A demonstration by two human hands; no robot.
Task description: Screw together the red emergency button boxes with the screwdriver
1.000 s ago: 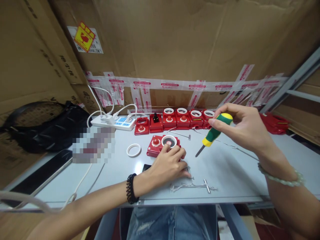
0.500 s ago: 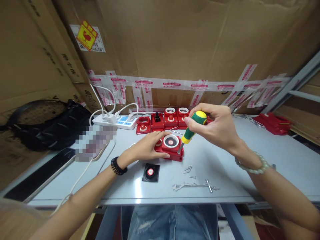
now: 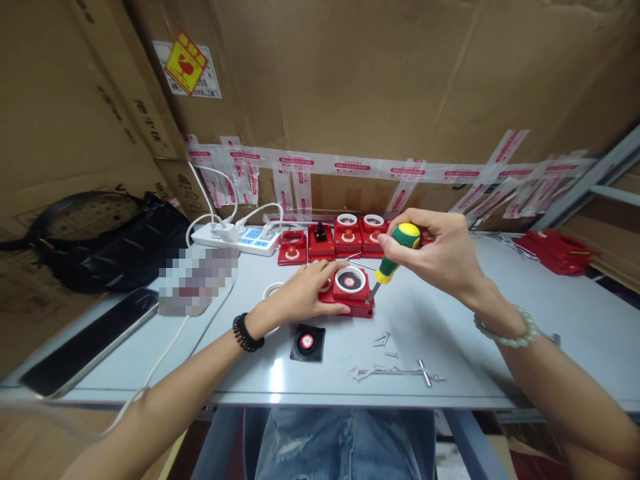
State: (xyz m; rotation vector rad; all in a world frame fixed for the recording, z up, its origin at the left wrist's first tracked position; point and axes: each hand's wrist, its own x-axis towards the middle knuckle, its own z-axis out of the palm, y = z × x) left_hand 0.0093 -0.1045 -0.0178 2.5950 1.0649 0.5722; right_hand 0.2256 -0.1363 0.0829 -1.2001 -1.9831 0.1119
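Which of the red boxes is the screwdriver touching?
The red box lying alone before the back row, under the left hand; the screwdriver in the right hand meets its corner.

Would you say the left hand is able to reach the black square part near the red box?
Probably yes: the black square part lies on the table just nearer than the left hand, with nothing between them, though that hand rests on the red box, steadying it.

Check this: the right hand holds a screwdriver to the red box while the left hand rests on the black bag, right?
No. In the head view the left hand rests on the red box, not the black bag; the right hand does hold the screwdriver to it.
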